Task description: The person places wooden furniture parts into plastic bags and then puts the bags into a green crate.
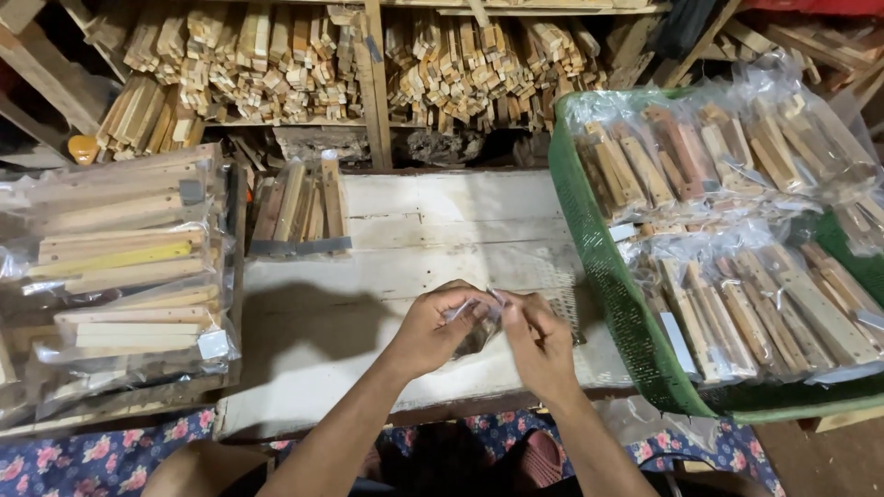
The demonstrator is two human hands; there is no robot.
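Observation:
Both of my hands meet over the middle of a whitewashed wooden board [405, 239]. My left hand [433, 329] and my right hand [534, 339] pinch the same small clear plastic bag [482, 320] between their fingertips. The bag is crumpled and partly hidden by my fingers; I cannot tell what is inside. A small metal comb-like piece [560, 293] lies on the board just beyond my right hand.
A green mesh basket [608, 285] at the right holds several bagged wooden pieces. Stacked bagged wooden pieces [129, 267] lie at the left. A bundle of wooden strips [299, 210] sits at the board's far left. Shelves behind hold wooden sticks [276, 55].

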